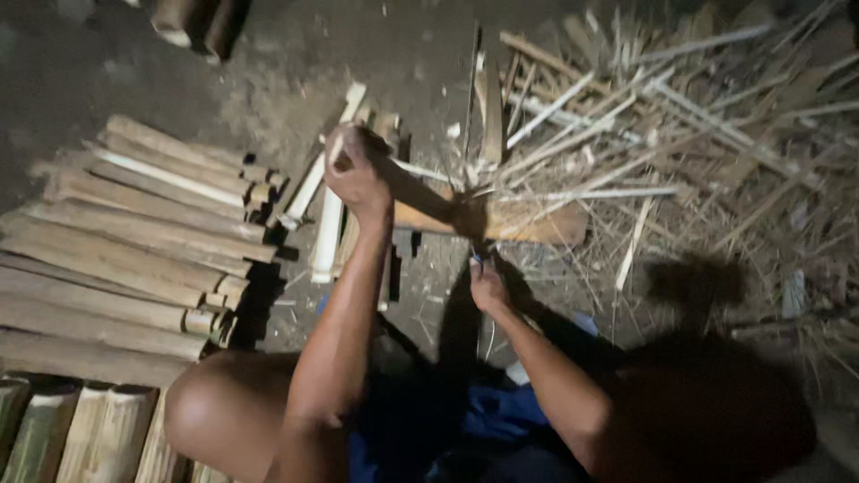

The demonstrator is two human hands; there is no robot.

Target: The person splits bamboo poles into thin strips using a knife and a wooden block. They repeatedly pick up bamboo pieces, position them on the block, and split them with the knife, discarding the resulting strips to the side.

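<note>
**Bamboo splitting station: hands and materials**

Presently, we note from the left a stack of split bamboo slats (134,241) lying on the dirt floor (107,63). Next, our left hand (356,170) is closed around the handle of a wooden mallet (447,210), whose head sits over a thin upright blade (474,98). Below it, our right hand (488,288) grips the lower part of that blade, though blur hides the fingers. To the right lies a loose heap of bamboo splinters (680,134).
</note>
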